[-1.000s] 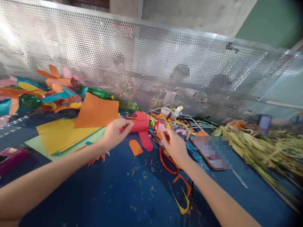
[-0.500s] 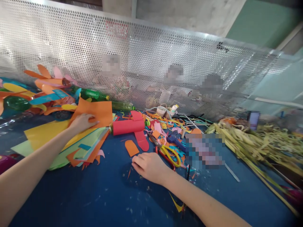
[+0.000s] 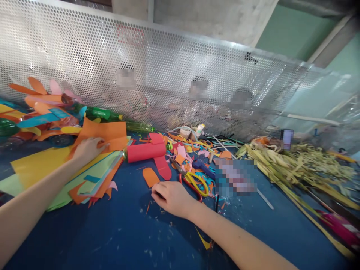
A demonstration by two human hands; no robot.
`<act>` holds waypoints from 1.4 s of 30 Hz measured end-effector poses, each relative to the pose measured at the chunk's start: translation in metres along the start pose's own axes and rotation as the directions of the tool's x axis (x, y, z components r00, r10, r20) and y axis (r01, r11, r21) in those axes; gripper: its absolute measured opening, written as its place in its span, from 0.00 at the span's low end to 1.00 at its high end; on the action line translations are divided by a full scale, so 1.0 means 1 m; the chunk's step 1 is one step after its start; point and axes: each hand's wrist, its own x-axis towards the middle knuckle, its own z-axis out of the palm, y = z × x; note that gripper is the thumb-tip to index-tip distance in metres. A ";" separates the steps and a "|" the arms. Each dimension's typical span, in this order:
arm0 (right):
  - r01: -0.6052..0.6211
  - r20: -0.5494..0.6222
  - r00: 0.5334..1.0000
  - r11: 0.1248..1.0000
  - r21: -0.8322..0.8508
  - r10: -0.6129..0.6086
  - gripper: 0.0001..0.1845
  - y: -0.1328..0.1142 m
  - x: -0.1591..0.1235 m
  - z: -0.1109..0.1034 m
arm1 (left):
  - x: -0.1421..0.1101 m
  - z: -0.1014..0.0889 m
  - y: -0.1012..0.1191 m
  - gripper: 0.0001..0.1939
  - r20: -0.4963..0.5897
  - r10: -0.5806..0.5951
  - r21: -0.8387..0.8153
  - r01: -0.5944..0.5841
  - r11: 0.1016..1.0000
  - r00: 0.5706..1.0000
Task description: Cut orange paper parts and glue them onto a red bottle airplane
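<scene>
My left hand [image 3: 89, 149] lies on an orange sheet of paper [image 3: 112, 135], its fingers curled and gripping the sheet, which bends up at its left corner. Under it are a yellow sheet [image 3: 39, 165] and a stack of light green and other coloured paper [image 3: 97, 176]. My right hand [image 3: 171, 198] rests loosely closed on the table, with nothing visible in it. Just beyond its fingertips lies an orange paper piece with one rounded end [image 3: 150, 177]. Behind that, a bottle wrapped in red paper [image 3: 146, 152] lies on its side with red flaps sticking out.
Yellow-and-red-handled scissors [image 3: 198, 183], a blue glue gun [image 3: 204, 167] and paper scraps lie right of the bottle. Dry husk strips [image 3: 270, 165] spread at the right. Decorated bottles [image 3: 50, 116] crowd the left. A perforated metal screen [image 3: 168, 67] stands behind the blue table [image 3: 126, 236].
The view has turned slightly right, so everything sits further left. My left hand stays on the orange sheet, and my right hand stays near the rounded orange piece.
</scene>
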 end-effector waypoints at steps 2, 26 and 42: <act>-0.011 0.001 1.000 1.000 0.009 0.011 0.08 0.000 0.000 -0.001 | 0.001 -0.003 0.003 0.24 0.033 -0.027 0.076 0.024 0.997 0.999; 0.196 -0.071 0.973 0.944 -0.267 -0.222 0.09 -0.008 -0.002 -0.013 | -0.022 -0.045 0.158 0.11 -0.272 0.406 0.058 -0.406 0.912 0.872; 0.157 0.057 0.987 0.966 -0.206 -0.148 0.14 -0.007 0.000 -0.018 | -0.082 -0.018 0.210 0.11 0.431 0.483 -0.019 -0.528 0.849 0.762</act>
